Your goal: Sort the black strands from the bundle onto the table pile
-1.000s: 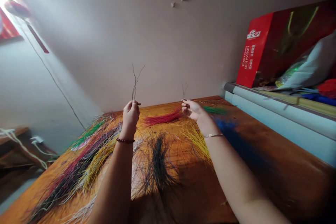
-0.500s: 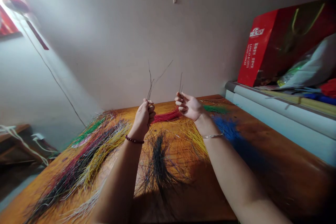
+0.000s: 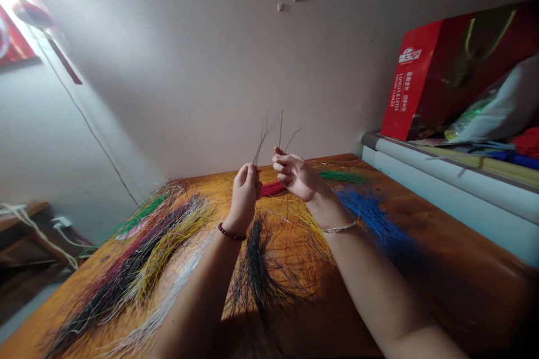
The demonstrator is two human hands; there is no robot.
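Note:
My left hand [image 3: 247, 190] is closed on a few thin dark wires [image 3: 260, 146], whose ends fan upward above the fist. Close by on its right, my right hand [image 3: 297, 175] pinches other dark wires [image 3: 281, 130]; their tips rise over the fingers and their lower ends hang below the palm. Both hands are raised above the wooden table [image 3: 349, 308]. Under them lies a loose bundle of black wires [image 3: 256, 263]. A red bundle [image 3: 273, 189] shows behind the hands, and yellow wires [image 3: 314, 227] are partly covered by my right forearm.
Blue wires [image 3: 374, 219] and green wires [image 3: 343, 177] lie to the right. On the left are mixed bundles: yellow [image 3: 164, 252], dark [image 3: 113, 286] and white [image 3: 164, 303]. A red gift bag [image 3: 416, 78] stands on a ledge at right. A wall closes off the back.
My left hand has moved right with its wires, and my right hand slightly left, so they are closer together. The wires above my right hand now spread into two visible strands.

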